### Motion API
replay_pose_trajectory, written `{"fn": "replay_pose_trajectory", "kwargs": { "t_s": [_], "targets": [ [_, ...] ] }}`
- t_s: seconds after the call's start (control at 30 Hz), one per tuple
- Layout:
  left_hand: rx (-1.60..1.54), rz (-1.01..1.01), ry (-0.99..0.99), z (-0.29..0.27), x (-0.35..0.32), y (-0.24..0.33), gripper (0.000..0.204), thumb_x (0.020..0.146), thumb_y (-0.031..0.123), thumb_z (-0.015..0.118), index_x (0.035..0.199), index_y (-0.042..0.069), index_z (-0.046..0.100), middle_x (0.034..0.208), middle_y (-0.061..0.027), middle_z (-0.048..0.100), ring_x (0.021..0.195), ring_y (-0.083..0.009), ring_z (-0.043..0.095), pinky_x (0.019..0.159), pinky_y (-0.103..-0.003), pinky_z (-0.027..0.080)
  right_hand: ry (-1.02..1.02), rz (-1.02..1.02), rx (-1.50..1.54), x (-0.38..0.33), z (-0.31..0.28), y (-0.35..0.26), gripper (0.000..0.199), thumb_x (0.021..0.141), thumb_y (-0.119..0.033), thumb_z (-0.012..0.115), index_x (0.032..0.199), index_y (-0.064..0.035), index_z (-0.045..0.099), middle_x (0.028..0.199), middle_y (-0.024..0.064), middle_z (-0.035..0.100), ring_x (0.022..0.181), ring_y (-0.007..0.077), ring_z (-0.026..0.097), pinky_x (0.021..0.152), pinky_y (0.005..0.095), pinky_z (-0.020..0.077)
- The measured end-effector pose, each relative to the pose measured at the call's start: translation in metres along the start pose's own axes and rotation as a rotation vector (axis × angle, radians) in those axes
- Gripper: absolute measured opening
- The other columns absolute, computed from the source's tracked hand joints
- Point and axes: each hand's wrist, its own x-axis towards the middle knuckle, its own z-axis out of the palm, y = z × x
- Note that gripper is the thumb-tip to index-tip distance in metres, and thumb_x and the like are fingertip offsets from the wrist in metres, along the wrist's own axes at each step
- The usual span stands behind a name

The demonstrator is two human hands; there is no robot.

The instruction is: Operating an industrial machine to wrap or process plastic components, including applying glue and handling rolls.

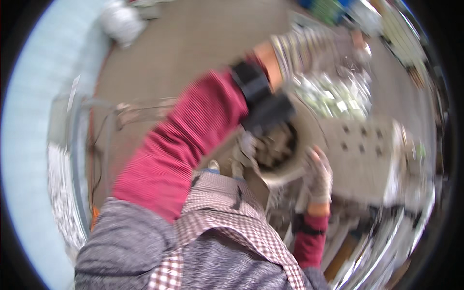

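A cream round tub (316,130) with brownish, chunky pieces (275,147) inside sits in front of me, its mouth partly hidden by my left forearm. My right hand (320,176), in a pale glove with bare fingertips, is closed against the tub's right side. My left arm reaches across and past the tub toward the far right. A striped glove covers my left hand (314,52); its fingers are smeared by motion, and whether they hold anything cannot be made out. Beneath that hand lies a heap of shiny clear bags with pale green contents (333,94).
Right of the tub stands a beige block-like surface (360,169) with several dark holes. Long clear plastic wrappings (377,246) lie at the lower right. A grey metal frame (77,130) stands left by the pale blue wall (29,145). A white sack (122,23) rests at the far left.
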Motion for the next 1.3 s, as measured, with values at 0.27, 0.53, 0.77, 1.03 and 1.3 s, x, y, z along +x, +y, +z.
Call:
{"fn": "replay_pose_trajectory", "kwargs": {
  "t_s": [0.27,0.53,0.77,1.03,1.3],
  "targets": [
    [-0.065,-0.302,1.025,-0.106,-0.409,-0.007,0.059,0.093,0.044,0.048,0.138,0.007,0.037,0.132,-0.014,0.048,0.123,-0.0251,0.045,0.101,-0.036,0.036,-0.23,0.072,-0.155,0.036,0.179,0.011,0.041,0.09,-0.029,0.058,0.121,-0.0037,0.048,0.104,0.0097,0.061,0.094,0.0192,0.059,0.082,0.034,0.0484],
    [-0.332,-0.155,1.748,-0.084,-0.729,0.037,0.063,0.087,0.049,0.057,0.131,0.007,0.042,0.121,-0.0127,0.054,0.112,-0.0211,0.052,0.096,-0.036,0.041,-0.668,0.181,-0.384,0.109,0.522,0.131,0.041,0.085,-0.027,0.063,0.113,0.0006,0.051,0.097,0.0119,0.062,0.088,0.0212,0.061,0.077,0.0356,0.0512],
    [-0.424,0.388,2.059,-0.119,-0.807,0.112,0.055,0.089,0.043,0.056,0.125,0.002,0.048,0.117,-0.0131,0.056,0.105,-0.0215,0.056,0.092,-0.033,0.045,-1.215,0.173,-0.635,0.131,0.836,0.225,0.03,0.088,-0.014,0.059,0.111,0.0034,0.053,0.096,0.0099,0.063,0.091,0.0163,0.06,0.084,0.0295,0.0477],
    [-0.592,0.783,2.436,-0.185,-0.871,0.128,0.054,0.089,0.04,0.058,0.126,0.001,0.048,0.114,-0.0147,0.059,0.107,-0.0258,0.057,0.092,-0.038,0.046,-1.633,0.056,-0.871,0.248,1.176,0.419,0.049,0.083,-0.007,0.06,0.127,0.0021,0.041,0.131,0.0151,0.045,0.119,0.0247,0.047,0.097,0.0352,0.041],
    [-0.934,1.432,2.675,-0.324,-0.84,0.224,0.049,0.09,0.03,0.059,0.124,-0.002,0.047,0.114,-0.018,0.057,0.104,-0.0277,0.058,0.09,-0.04,0.048,-1.577,-1.238,-2.167,0.265,1.457,0.563,0.077,0.066,-0.025,0.077,0.132,-0.0087,0.041,0.139,0.0135,0.038,0.13,0.0298,0.033,0.1,0.043,0.0365]
  ]
}}
